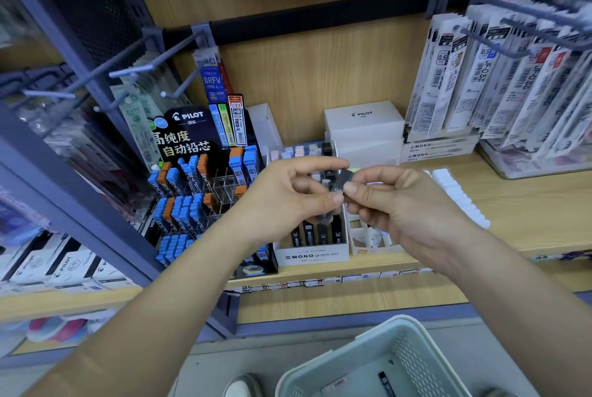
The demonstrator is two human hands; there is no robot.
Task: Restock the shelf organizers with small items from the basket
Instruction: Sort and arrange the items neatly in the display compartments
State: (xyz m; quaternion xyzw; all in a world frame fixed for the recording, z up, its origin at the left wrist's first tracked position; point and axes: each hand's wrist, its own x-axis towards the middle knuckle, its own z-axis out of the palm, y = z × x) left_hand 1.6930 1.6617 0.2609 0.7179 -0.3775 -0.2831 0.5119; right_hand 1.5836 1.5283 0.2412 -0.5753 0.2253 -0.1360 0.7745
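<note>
My left hand (pixel 293 196) and my right hand (pixel 403 204) meet above the white MONO graph organizer box (pixel 312 254) on the wooden shelf. Both pinch small dark lead cases (pixel 340 183): the right thumb and fingers hold one grey case, and the left fingers curl round others, partly hidden. Several dark cases stand in the organizer box below. The pale green basket (pixel 378 361) sits at the bottom with a couple of dark cases left inside it.
A black Pilot display rack (pixel 205 204) with blue and orange lead cases stands to the left. White Pilot boxes (pixel 363 127) sit behind, an empty white divider tray (pixel 371 239) to the right. Hanging refill packs (pixel 499 89) fill the upper right; bare metal hooks (pixel 134 71) jut out upper left.
</note>
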